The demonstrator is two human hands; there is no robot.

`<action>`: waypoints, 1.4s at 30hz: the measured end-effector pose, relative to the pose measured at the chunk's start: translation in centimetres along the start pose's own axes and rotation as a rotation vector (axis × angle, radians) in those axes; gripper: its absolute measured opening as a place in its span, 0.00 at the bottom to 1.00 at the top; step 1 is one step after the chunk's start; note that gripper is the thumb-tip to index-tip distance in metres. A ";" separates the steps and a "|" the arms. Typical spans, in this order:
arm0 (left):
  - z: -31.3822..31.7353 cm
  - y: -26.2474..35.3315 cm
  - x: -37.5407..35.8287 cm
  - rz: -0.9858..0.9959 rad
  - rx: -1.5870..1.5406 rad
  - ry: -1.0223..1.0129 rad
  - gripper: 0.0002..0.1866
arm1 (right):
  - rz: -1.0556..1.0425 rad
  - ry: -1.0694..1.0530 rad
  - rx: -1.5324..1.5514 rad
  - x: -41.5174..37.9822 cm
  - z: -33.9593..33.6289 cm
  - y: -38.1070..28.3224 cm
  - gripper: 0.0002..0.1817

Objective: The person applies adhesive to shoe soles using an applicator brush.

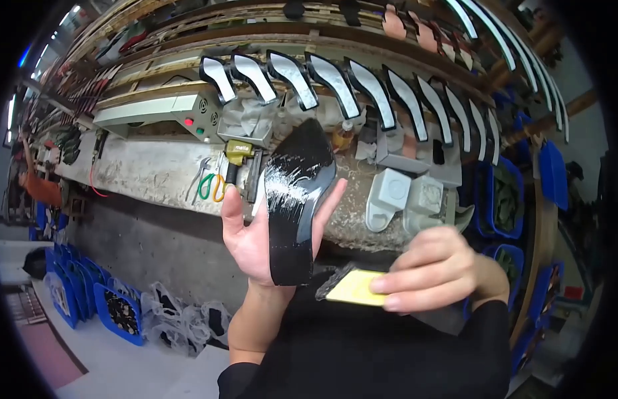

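A black shoe sole (292,233) lies upright along the open palm of my left hand (252,247), pointed toe upward. My left thumb and fingers bear on its two edges. Its upper half shines with wet-looking streaks. To the lower right, my right hand (439,269) pinches a flat yellow brush (354,287) whose dark, clumped bristle end points left. The bristles are close beside the heel end of the sole. Behind my left hand on the bench lie a green staple gun (239,152) and scissors (219,188) with green and orange handles.
A row of black-edged soles with pale faces (329,83) leans along the rack above the bench (153,179). Grey plastic moulds (389,193) stand at the right. Blue baskets (119,316) and plastic bags (179,319) are on the floor. Another person (43,189) is far left.
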State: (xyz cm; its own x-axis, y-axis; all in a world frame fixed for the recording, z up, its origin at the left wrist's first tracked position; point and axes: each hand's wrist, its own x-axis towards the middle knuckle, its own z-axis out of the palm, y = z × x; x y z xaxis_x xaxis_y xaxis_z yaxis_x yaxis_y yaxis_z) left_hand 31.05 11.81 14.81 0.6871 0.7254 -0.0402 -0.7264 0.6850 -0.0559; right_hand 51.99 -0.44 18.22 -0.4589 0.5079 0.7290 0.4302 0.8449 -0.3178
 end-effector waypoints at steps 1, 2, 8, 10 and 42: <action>-0.2 0.4 -0.4 -0.040 0.026 -0.045 0.46 | -0.027 0.128 0.025 1.1 0.1 0.7 0.06; -0.3 0.6 -0.6 -0.086 0.048 -0.101 0.47 | -0.015 0.140 0.006 2.8 -0.2 1.5 0.06; 0.6 3.8 -0.2 -0.106 0.057 -0.252 0.50 | 0.106 -0.100 -0.039 7.6 1.4 3.8 0.06; 0.4 5.5 -0.7 -0.079 0.043 -0.235 0.50 | 0.120 -0.171 0.061 7.6 2.9 1.6 0.06; -6.3 18.3 -1.9 -0.105 0.167 -0.146 0.50 | 0.381 0.166 -0.121 17.6 12.1 8.0 0.11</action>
State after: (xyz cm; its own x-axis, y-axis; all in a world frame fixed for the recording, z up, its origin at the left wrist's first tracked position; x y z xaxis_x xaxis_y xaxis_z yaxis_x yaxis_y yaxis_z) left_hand 16.54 22.48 7.55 0.7587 0.6433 0.1025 -0.6514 0.7501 0.1142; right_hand 37.91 17.27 21.18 -0.1227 0.7377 0.6639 0.6377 0.5712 -0.5168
